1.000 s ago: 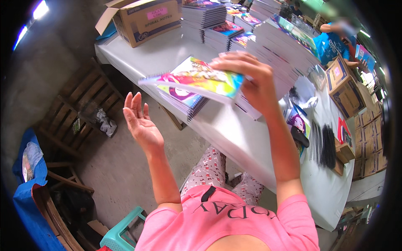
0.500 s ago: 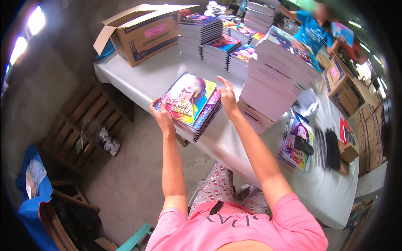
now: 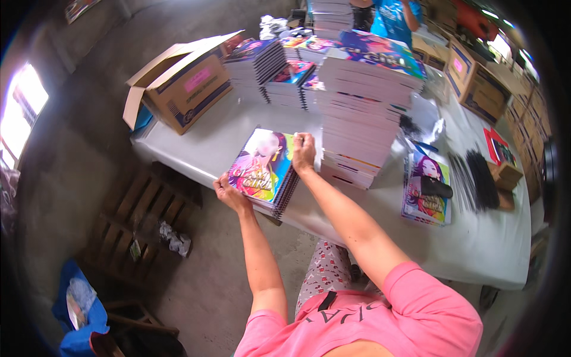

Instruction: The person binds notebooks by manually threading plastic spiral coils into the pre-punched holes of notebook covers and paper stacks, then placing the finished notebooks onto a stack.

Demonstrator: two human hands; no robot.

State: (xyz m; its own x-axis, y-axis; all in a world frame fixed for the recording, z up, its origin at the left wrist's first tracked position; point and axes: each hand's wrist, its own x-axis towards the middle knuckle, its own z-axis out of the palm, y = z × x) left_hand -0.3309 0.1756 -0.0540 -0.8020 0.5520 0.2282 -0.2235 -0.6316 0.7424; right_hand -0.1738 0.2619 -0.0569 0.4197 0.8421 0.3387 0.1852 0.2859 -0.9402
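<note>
A small stack of spiral notebooks (image 3: 263, 162) with colourful illustrated covers lies on the table's near edge. My left hand (image 3: 232, 193) grips its lower left corner, thumb toward the top and the other fingers partly hidden. At the upper right edge, my right hand (image 3: 304, 153) has its fingers curled against the notebooks. The top notebook lies almost square over those beneath, and dark spiral coils show along the stack's right side. Just beyond my right hand rises a tall pile of unbound printed sheets (image 3: 357, 119) with a colourful cover on top.
An open cardboard box (image 3: 199, 92) stands at the table's far left. Behind are piles of finished notebooks (image 3: 256, 62). To the right lie loose covers (image 3: 427, 205) with a dark object on them, and black spiral coils (image 3: 479, 178). A person in blue (image 3: 392, 21) stands across the table.
My right hand's fingers, stretched out beside the stack before, are now curled against its edge. The top notebook has become more even with those below. The whole view has shifted.
</note>
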